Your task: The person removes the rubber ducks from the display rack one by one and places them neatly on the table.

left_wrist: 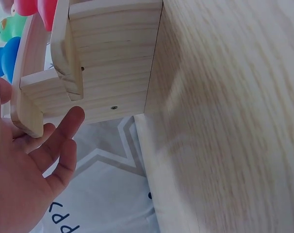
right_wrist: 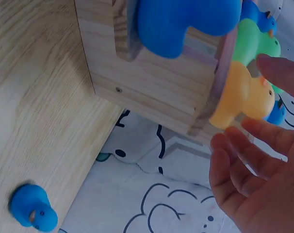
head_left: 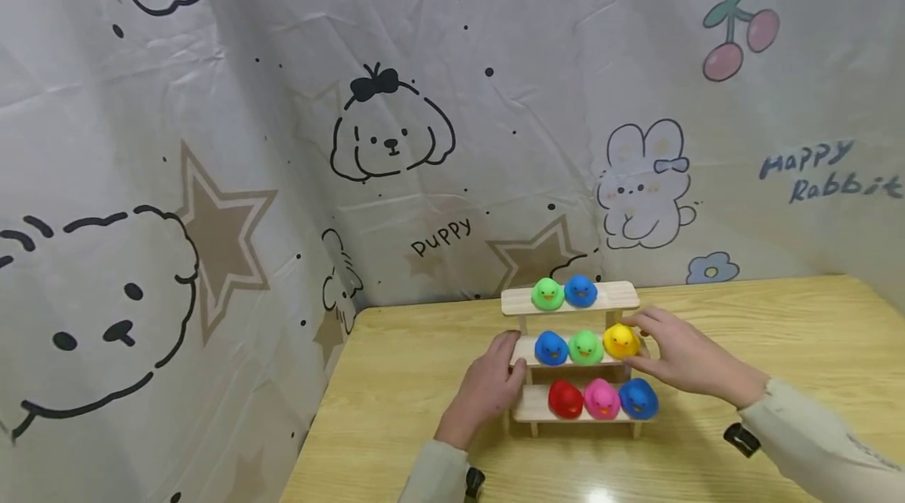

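A three-tier wooden shelf (head_left: 532, 402) holds small rubber ducks. My left hand (head_left: 488, 381) grips the left end of the middle tier, with the thumb at the front and fingers reaching behind and under the board (left_wrist: 28, 114). At that tier's right end my right hand (head_left: 689, 354) holds a yellow duck (head_left: 621, 341) between thumb and fingers. Beside it sit a green duck (head_left: 585, 347) and a blue duck (head_left: 551, 348). The bottom tier bears a red duck (head_left: 566, 399), a pink duck (head_left: 602, 399) and a blue duck (head_left: 639, 398).
On the top tier are a green duck (head_left: 547, 294) and a blue duck (head_left: 580, 291). Another blue duck (right_wrist: 33, 208) lies on the wooden table (head_left: 396, 377), seen in the right wrist view. Behind hangs a printed curtain (head_left: 283, 134).
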A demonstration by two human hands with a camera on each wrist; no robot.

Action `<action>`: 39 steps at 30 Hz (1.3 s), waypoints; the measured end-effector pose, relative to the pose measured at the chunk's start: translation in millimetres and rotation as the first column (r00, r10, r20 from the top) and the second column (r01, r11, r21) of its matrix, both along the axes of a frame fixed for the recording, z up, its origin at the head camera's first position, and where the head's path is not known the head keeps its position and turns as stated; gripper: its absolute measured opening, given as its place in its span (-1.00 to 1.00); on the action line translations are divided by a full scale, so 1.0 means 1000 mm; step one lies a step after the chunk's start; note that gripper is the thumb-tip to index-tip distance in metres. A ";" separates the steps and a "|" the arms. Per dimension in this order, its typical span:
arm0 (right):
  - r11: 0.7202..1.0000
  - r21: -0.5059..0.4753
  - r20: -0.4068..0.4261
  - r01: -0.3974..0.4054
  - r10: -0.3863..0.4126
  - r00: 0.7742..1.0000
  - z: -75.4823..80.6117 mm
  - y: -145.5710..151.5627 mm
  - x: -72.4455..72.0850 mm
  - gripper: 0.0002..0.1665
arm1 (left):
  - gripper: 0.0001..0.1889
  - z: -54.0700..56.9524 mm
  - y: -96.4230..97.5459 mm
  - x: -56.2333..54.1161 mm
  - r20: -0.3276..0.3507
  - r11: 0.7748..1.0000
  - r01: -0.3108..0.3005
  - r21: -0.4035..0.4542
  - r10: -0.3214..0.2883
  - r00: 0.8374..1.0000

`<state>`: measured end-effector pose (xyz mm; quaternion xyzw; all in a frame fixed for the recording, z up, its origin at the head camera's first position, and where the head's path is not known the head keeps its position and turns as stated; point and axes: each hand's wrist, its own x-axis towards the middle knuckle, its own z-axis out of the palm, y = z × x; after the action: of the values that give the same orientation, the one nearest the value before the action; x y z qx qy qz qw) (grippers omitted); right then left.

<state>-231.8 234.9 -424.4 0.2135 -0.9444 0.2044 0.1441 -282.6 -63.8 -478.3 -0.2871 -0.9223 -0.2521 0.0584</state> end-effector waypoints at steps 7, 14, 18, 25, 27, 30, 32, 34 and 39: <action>0.999 0.026 -0.065 0.035 -0.033 0.997 -0.007 -0.009 -0.008 -0.58 | -0.50 0.001 0.001 -0.001 -0.008 1.000 -0.004 -0.020 0.004 1.000; 0.999 0.015 -0.090 0.041 -0.039 0.995 -0.010 -0.012 -0.009 -0.55 | -0.48 0.000 0.000 -0.002 0.001 0.999 -0.016 -0.036 0.016 1.000; 1.000 0.009 -0.107 0.030 -0.029 0.994 -0.008 -0.012 -0.008 -0.55 | -0.48 0.001 0.001 -0.003 -0.004 0.999 -0.020 -0.047 0.020 1.000; 1.000 -0.004 -0.108 0.018 -0.018 0.994 0.000 -0.010 -0.003 -0.60 | -0.49 0.002 0.001 -0.002 -0.003 0.998 -0.026 -0.054 0.026 1.000; 1.000 -0.004 -0.103 0.009 -0.010 0.995 0.001 -0.008 -0.002 -0.58 | -0.49 0.001 0.001 -0.002 0.000 0.998 -0.031 -0.050 0.031 1.000; 1.000 -0.009 -0.098 0.010 -0.010 0.995 0.004 -0.003 0.000 -0.56 | -0.49 0.000 0.001 -0.002 0.006 0.999 -0.031 -0.042 0.032 0.999; 1.000 -0.009 -0.096 0.007 -0.008 0.995 0.006 0.000 0.002 -0.55 | -0.48 -0.001 0.001 -0.003 -0.002 0.999 -0.032 -0.041 0.032 0.999; 1.000 -0.003 -0.097 0.008 -0.008 0.995 0.007 0.005 0.003 -0.56 | -0.48 -0.001 0.001 -0.004 -0.005 0.999 -0.032 -0.037 0.031 0.999; 1.000 0.024 -0.108 0.013 -0.010 0.994 0.011 0.017 0.009 -0.58 | -0.48 -0.002 0.002 -0.003 -0.008 0.999 -0.032 -0.039 0.032 0.999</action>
<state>-222.7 252.3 -413.3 0.2207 -0.9389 0.1798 0.1934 -285.9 -62.1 -480.2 -0.2742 -0.9313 -0.2322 0.0602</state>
